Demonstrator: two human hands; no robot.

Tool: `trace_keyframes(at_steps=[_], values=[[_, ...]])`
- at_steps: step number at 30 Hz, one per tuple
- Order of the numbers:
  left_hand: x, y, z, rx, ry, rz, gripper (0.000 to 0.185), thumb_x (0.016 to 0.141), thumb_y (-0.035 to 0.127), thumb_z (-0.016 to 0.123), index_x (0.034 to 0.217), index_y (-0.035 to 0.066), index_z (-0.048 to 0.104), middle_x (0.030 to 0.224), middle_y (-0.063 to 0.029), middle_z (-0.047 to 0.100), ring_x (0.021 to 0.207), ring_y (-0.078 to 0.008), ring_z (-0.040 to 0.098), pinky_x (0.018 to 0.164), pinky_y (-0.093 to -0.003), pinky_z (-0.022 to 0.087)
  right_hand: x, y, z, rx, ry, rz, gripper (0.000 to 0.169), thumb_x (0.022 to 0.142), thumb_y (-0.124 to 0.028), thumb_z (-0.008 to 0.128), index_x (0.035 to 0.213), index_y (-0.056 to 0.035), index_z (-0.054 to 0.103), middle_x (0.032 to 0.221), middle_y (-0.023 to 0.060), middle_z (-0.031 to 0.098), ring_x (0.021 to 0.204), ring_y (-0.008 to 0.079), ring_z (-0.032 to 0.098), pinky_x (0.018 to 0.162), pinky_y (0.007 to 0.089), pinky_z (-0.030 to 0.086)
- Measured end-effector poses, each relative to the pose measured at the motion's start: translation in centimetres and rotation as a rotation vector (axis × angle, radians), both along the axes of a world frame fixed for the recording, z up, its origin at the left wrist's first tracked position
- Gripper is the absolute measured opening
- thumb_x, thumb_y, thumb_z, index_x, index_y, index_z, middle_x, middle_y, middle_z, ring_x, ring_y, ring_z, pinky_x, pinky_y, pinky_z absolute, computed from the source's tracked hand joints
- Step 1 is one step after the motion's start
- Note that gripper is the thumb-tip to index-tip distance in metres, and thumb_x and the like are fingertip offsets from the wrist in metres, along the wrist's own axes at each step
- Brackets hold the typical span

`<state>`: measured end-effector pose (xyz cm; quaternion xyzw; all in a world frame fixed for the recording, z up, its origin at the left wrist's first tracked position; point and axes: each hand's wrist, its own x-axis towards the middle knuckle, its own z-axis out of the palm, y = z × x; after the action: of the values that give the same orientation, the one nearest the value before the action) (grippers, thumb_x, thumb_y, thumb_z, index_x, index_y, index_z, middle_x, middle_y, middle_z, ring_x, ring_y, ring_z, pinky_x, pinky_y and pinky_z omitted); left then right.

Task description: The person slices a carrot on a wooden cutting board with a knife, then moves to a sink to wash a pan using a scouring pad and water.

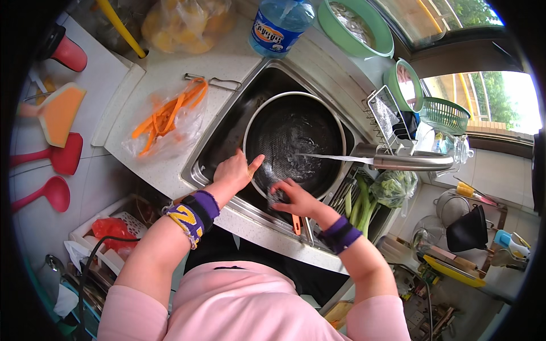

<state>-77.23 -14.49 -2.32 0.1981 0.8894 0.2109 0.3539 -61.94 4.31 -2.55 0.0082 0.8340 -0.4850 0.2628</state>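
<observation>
A dark wide pan [294, 115] with a pale rim sits in the steel sink [222, 136]. Water [332, 157] runs from the metal faucet [409, 162] into it. My left hand [236, 171] grips the pan's left rim, with the thumb over the inside and the fingers mostly hidden outside. At the near side of the rim, my right hand [298, 199] holds a dark grey scrubber [278, 196], probably a wire one, against the pan. Below that hand lie an orange tool handle [296, 224] and a metal handle [307, 232].
Orange peelings [170, 117] lie on a plastic bag left of the sink. Behind it stand a blue-labelled bottle [279, 30] and a green basin [356, 38]. Green stalks [360, 198] and bagged greens [394, 187] are at right, by a wire rack [386, 119].
</observation>
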Motion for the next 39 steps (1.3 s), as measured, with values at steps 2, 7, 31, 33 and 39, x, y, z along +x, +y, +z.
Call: trace_keyframes(at_steps=[2,7,31,33,39], values=[[0.0,0.2,0.1,-0.012,0.004,0.004,0.094,0.088,0.073,0.028,0.116,-0.014,0.05,0.088,-0.0301,0.065,0.088,-0.0428,0.064,0.076,-0.0484,0.053,0.4,1.3,1.5,0.12,-0.042,0.074,0.044,0.075,-0.028,0.075,0.112,-0.0163,0.055,0.103,0.0125,0.051,0.093,0.031,0.054,0.084,0.039,0.045],[0.2,0.7,0.1,0.005,0.033,0.011,0.09,0.087,0.072,0.034,0.112,-0.013,0.051,0.086,-0.0291,0.065,0.086,-0.0421,0.065,0.074,-0.0477,0.053,-3.5,-3.6,-0.6,-0.045,0.099,-0.192,0.042,0.082,-0.028,0.072,0.114,-0.0101,0.05,0.105,0.0148,0.051,0.096,0.0321,0.053,0.086,0.0373,0.044],[0.5,0.5,-1.4,-0.017,0.102,0.053,0.085,0.087,0.071,0.038,0.11,-0.01,0.053,0.083,-0.0262,0.066,0.082,-0.041,0.065,0.07,-0.0475,0.054,1.6,5.3,0.2,0.21,0.027,0.318,0.039,0.079,-0.039,0.073,0.111,-0.0243,0.056,0.111,0.0127,0.05,0.101,0.0351,0.052,0.09,0.0435,0.046],[0.5,0.3,-1.4,-0.039,0.103,0.047,0.083,0.088,0.07,0.038,0.108,-0.01,0.054,0.082,-0.0264,0.066,0.082,-0.0412,0.065,0.069,-0.0476,0.054,0.7,10.6,1.7,0.471,0.008,0.58,0.044,0.073,-0.041,0.076,0.11,-0.0259,0.059,0.117,0.0108,0.051,0.11,0.036,0.049,0.092,0.0439,0.045],[0.6,0.3,-1.4,-0.031,0.137,0.04,0.082,0.089,0.069,0.037,0.108,-0.01,0.054,0.083,-0.0266,0.066,0.081,-0.0415,0.065,0.069,-0.0476,0.054,-7.0,17.4,4.1,0.929,0.173,0.754,0.031,0.067,-0.025,0.073,0.097,-0.0291,0.065,0.105,0.0042,0.055,0.103,0.0273,0.051,0.082,0.0382,0.045]])
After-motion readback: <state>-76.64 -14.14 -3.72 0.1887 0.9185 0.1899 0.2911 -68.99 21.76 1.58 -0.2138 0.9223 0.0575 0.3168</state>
